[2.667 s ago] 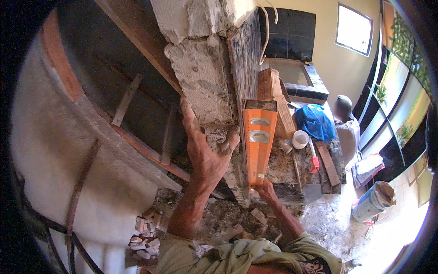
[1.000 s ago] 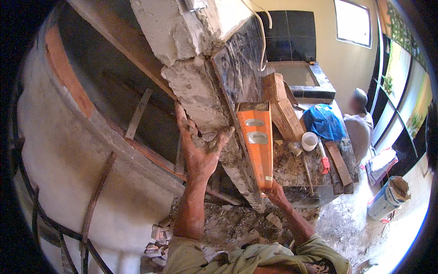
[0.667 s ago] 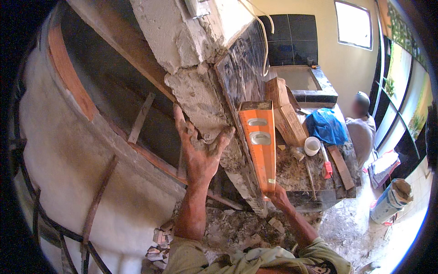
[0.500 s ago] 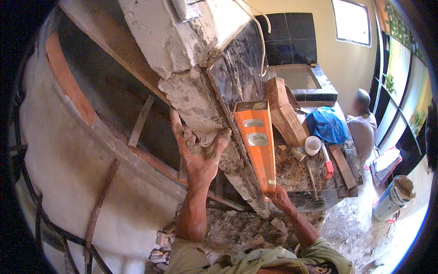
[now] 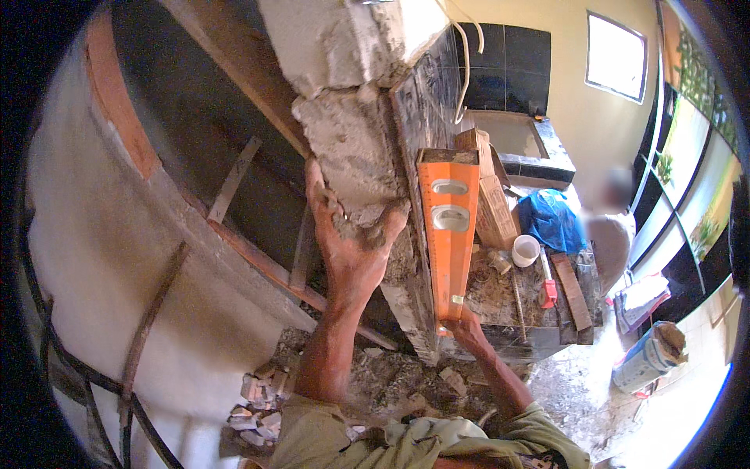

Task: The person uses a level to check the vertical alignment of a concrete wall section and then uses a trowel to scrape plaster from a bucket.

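Observation:
A long orange spirit level (image 5: 448,262) stands against the tiled side of a rough wall, its vials facing up at me. My right hand (image 5: 464,328) is closed around the near, lower end of the level. My left hand (image 5: 355,246) spans the wall's edge, fingers on the left face and thumb on the right, gripping a grey block (image 5: 348,144) coated with wet mortar. Mortar smears the fingers and palm of that hand. Black, dirty tiles (image 5: 418,105) line the wall's right side, next to the level.
Right of the level, a dusty counter holds a cardboard box (image 5: 494,211), a blue plastic bag (image 5: 551,221), a white cup (image 5: 526,251) and a red-handled tool (image 5: 548,293). A person (image 5: 613,234) is beyond it. Rubble (image 5: 258,410) lies below; a sack (image 5: 650,356) stands at right.
The view has shifted a little, so the wall and both hands sit slightly differently in it. The level looks more upright and closer along the wall; both hands keep their holds.

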A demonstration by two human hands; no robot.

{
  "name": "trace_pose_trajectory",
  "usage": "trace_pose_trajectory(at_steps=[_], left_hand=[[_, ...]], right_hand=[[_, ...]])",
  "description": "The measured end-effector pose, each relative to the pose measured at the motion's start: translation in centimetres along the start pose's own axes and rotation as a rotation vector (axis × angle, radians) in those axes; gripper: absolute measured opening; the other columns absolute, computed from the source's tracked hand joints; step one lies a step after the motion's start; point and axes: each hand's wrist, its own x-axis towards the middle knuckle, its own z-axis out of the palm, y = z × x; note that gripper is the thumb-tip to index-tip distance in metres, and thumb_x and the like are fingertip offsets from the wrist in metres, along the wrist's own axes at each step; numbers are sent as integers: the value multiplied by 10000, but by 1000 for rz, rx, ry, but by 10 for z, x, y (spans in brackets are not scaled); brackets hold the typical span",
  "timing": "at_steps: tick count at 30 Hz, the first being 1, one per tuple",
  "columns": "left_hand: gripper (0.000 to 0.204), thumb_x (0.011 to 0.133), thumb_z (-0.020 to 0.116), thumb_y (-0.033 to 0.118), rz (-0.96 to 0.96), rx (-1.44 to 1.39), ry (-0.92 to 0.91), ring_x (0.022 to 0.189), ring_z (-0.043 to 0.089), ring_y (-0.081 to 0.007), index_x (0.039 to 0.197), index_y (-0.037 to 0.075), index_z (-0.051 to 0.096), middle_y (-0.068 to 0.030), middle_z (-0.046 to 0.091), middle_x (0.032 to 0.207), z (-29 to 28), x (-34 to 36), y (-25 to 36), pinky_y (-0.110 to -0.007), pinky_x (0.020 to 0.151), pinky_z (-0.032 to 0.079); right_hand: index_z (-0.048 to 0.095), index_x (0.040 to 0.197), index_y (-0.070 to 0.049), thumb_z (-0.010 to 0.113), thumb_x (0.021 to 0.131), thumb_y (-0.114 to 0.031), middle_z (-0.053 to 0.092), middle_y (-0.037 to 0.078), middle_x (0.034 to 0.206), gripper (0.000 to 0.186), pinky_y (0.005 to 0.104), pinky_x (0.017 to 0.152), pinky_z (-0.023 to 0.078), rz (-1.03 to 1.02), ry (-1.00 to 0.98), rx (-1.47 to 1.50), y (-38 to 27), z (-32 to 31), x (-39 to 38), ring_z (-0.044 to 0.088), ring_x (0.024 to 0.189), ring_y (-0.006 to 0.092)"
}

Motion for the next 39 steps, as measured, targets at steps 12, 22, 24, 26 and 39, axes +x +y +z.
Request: trace_pose_trajectory(at_steps=[12,22,24,26,39], left_hand=[[981,720,797,67,64,-60,-1,1199,493,-319,1451,-18,149,-254,429,1339,-15,16,13,-413,975,459],[966,745,794,157,196,52,62,1171,530,-396,1443,-41,157,-312,462,1300,-12,14,10,-424,965,457],[964,749,792,164,177,36,55,1175,528,-398,1443,-42,155,-314,462,1299,-10,14,12,-426,966,457],[958,753,790,155,205,28,60,1172,532,-391,1445,-35,156,-309,475,1291,-12,14,6,-426,968,457],[962,746,784,109,111,26,21,1136,564,-364,1459,-3,148,-292,511,1255,-10,10,13,-423,946,480]], right_hand=[[568,1138,-29,686,852,-145,644,47,1009,331,329,803,487,-81,-58,-97,36,1,20,607,939,157],[589,1109,-28,692,851,-153,649,42,993,305,330,810,488,-95,-36,-9,10,-4,11,613,933,163],[590,1103,-30,689,857,-170,649,45,991,300,336,813,485,-97,-13,-69,34,-6,17,609,937,165],[592,1100,-32,686,862,-185,649,47,989,298,339,814,484,-112,-9,-47,32,1,17,607,938,166],[575,1114,-43,672,875,-201,622,57,1036,303,335,827,465,-189,-63,-34,29,-4,13,582,979,174]])
